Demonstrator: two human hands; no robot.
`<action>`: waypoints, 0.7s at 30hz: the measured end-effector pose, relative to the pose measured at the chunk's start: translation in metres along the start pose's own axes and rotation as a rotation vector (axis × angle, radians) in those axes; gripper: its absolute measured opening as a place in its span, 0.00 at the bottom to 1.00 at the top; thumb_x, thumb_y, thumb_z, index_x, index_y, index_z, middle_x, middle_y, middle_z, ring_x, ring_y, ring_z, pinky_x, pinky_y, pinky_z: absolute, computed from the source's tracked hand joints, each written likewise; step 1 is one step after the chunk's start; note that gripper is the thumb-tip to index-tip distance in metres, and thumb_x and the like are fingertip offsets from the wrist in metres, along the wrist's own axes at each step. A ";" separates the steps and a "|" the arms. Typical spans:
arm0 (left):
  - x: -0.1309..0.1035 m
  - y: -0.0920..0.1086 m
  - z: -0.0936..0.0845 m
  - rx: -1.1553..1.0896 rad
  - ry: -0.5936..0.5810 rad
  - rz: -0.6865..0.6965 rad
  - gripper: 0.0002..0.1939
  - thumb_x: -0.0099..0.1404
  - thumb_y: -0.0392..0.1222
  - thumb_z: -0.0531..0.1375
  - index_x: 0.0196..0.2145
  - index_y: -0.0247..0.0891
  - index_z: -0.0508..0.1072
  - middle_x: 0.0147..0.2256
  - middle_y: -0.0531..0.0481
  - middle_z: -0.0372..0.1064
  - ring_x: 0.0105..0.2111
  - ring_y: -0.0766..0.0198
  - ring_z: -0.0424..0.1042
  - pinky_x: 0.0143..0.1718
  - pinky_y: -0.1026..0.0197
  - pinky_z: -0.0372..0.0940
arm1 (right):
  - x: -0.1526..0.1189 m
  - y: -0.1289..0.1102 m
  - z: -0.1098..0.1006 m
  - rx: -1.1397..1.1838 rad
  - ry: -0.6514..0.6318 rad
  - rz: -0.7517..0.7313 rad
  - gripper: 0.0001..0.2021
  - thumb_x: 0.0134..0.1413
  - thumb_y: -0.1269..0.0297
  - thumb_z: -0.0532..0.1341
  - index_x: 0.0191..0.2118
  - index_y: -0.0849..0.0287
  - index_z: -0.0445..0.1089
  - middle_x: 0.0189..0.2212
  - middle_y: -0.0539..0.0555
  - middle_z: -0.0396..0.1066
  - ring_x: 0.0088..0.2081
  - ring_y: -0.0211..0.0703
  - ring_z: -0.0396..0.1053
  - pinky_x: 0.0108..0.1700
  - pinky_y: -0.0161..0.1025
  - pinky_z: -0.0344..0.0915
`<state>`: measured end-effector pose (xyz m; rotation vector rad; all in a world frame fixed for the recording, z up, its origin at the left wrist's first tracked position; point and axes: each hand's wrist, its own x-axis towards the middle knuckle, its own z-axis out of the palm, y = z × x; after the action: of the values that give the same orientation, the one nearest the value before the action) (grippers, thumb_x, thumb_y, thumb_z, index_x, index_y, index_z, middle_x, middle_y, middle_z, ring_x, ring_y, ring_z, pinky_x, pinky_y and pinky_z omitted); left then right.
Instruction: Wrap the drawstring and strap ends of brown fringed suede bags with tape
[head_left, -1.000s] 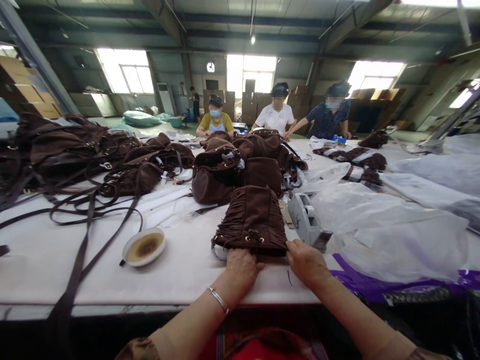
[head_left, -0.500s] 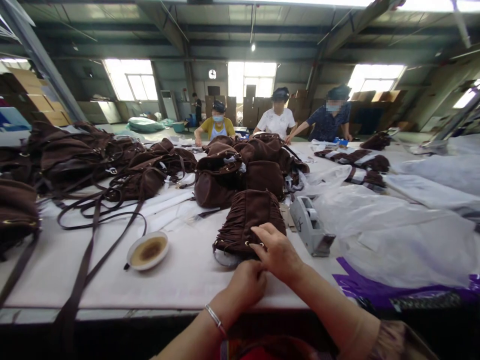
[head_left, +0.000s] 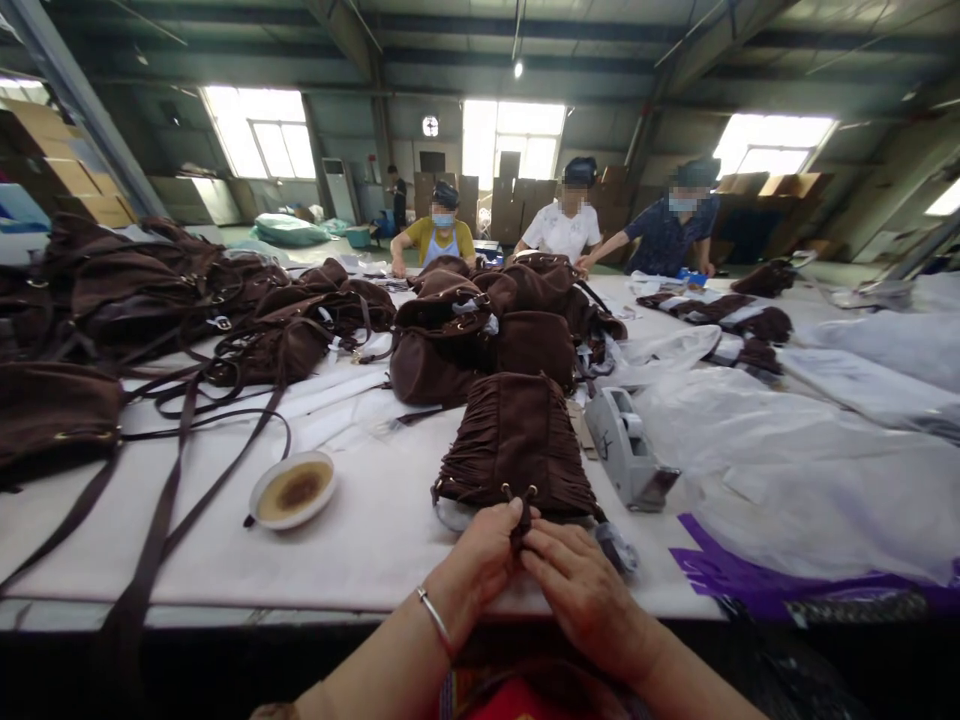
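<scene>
A dark brown fringed bag (head_left: 529,430) lies flat on the white-covered table with its opening toward me. Two gold eyelets sit near that edge, and a dark cord comes out of them. Just below the eyelets, my left hand (head_left: 491,545) pinches the dark brown cord (head_left: 522,522) between thumb and fingers. My right hand (head_left: 574,570) is closed at the same spot, its fingertips against the cord from the right. Clear plastic shows under the bag's near edge on both sides.
A shallow bowl of brownish liquid (head_left: 294,490) stands to the left. Right of the bag are a grey tape dispenser (head_left: 630,450) and clear plastic bags (head_left: 780,470). More brown bags (head_left: 442,350) are piled behind and leftward. Three masked or capped people work across the table.
My right hand has come off the bag's front and down to the cord, beside my left hand. The eyelets and cord now show uncovered.
</scene>
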<state>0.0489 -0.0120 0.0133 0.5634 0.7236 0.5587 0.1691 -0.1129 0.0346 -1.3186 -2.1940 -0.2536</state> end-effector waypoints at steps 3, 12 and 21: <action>-0.001 -0.002 -0.001 0.005 0.011 -0.040 0.11 0.68 0.45 0.58 0.36 0.31 0.71 0.28 0.49 0.69 0.25 0.68 0.69 0.26 0.65 0.66 | -0.015 -0.003 -0.003 0.069 0.003 0.093 0.18 0.59 0.78 0.52 0.50 0.60 0.71 0.48 0.61 0.74 0.52 0.51 0.68 0.51 0.51 0.69; 0.001 -0.009 0.002 0.122 0.036 0.030 0.08 0.68 0.44 0.58 0.35 0.36 0.67 0.24 0.58 0.58 0.18 0.76 0.56 0.16 0.73 0.48 | -0.053 -0.013 -0.011 0.195 -0.047 0.255 0.13 0.56 0.78 0.53 0.43 0.59 0.70 0.41 0.59 0.73 0.43 0.48 0.70 0.45 0.46 0.71; -0.002 0.003 -0.001 -0.065 -0.018 -0.127 0.11 0.69 0.40 0.55 0.44 0.30 0.72 0.40 0.37 0.75 0.43 0.56 0.75 0.47 0.53 0.69 | -0.025 -0.002 -0.018 0.654 0.040 0.810 0.11 0.63 0.63 0.54 0.40 0.58 0.73 0.29 0.52 0.72 0.31 0.41 0.70 0.34 0.38 0.67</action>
<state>0.0461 -0.0107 0.0159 0.4586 0.7165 0.4568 0.1826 -0.1409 0.0360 -1.6177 -1.3449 0.6749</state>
